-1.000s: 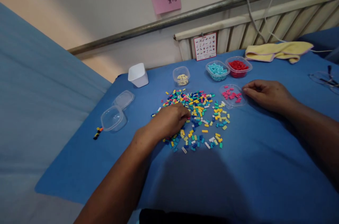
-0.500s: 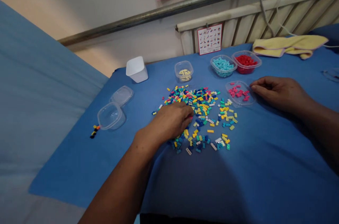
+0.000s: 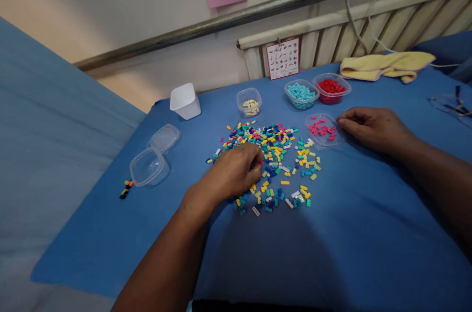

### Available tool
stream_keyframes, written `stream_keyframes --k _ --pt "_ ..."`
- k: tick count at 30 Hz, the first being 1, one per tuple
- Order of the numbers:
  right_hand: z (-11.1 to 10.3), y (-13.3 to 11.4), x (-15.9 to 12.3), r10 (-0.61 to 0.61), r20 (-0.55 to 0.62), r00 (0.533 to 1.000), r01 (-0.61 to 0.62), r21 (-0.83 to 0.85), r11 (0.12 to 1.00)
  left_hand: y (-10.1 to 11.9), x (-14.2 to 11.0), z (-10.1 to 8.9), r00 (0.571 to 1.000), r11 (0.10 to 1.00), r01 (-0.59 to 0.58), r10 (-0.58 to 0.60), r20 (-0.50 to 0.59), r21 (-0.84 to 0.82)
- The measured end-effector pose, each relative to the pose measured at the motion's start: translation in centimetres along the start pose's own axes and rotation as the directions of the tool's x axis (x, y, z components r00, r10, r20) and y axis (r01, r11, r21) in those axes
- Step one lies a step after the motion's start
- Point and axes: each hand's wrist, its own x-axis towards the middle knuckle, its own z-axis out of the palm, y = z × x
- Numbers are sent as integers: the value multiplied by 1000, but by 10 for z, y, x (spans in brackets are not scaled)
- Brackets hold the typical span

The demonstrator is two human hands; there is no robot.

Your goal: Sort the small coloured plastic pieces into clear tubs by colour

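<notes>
A loose pile of small toy building bricks [image 3: 275, 147] in yellow, teal, blue, white and pink covers the middle of the blue cloth. My left hand [image 3: 236, 167] rests over the pile's near left part, fingers closed, with a bit of a pink brick [image 3: 260, 163] showing at the fingertips. The back of that hand hides the bricks beneath it. To the right, a shallow clear tub [image 3: 339, 140] contains several pink bricks [image 3: 323, 128]. My right hand [image 3: 372, 126] lies beside it, fingers curled and tips closed at its right rim.
Behind the pile stand clear tubs of cream bricks [image 3: 251, 106], light blue bricks [image 3: 301, 92] and red bricks [image 3: 331, 87]. At left are a white box [image 3: 185, 101], an empty clear tub [image 3: 147, 168] and a lid [image 3: 164, 138]. A yellow cloth [image 3: 387, 66] and glasses [image 3: 452, 105] lie right.
The whole view has shifted, so everything sits slightly further left. My left hand stays low over the pile with its fingers closed. The right hand remains at the pink tub's rim.
</notes>
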Motion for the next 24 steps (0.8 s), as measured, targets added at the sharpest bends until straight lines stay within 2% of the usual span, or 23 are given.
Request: stream_keyframes --k 4,8,12,15,19,24 --pt "1 1 0 -6 -5 1000 6 -8 1000 -3 0 4 997 988 5 -16 -69 -153" --pt "2 2 1 -37 -11 999 37 -8 999 -1 2 7 992 963 54 -83 -97 -264" --pt "4 4 4 -53 -27 998 53 -13 999 -3 5 14 977 876 90 -170 -129 -474" --pt "5 3 5 -72 -24 997 73 6 997 -7 8 19 973 805 98 -201 -114 -585" --pt "8 2 6 -98 -26 995 99 38 994 1 22 18 989 821 83 -139 -57 -565" --pt "11 -2 6 -142 -14 990 143 33 989 36 61 12 998 915 7 -32 -55 -404"
